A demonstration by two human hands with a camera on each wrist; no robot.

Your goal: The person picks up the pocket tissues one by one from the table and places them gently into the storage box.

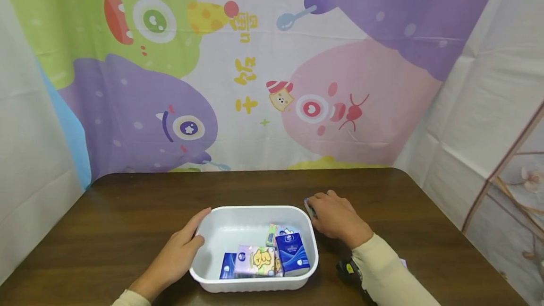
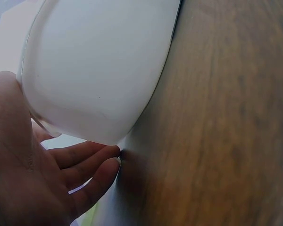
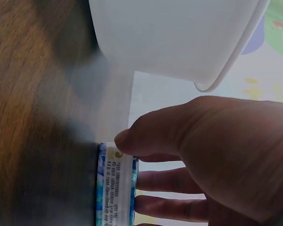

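Observation:
My left hand (image 1: 175,255) holds the left end of a white plastic tub (image 1: 255,286). Its thumb is at the rim, and the other fingers reach round the outer wall, as the left wrist view shows. Inside the tub lie several tissue packs, among them a dark blue pack (image 1: 293,253) and a lilac one with a yellow bear (image 1: 255,261). Just right of the tub's back corner, my right hand (image 1: 340,218) pinches a blue tissue pack (image 3: 114,186) between thumb and fingers. Its printed narrow side faces the right wrist camera, close over the tabletop.
The dark brown wooden table (image 1: 148,197) runs back to a hanging cloth (image 1: 263,145) printed with cartoon monsters. Pale curtains flank it on both sides. A bit of something pink (image 1: 403,262) shows beyond the right sleeve (image 1: 388,273), which hides the rest.

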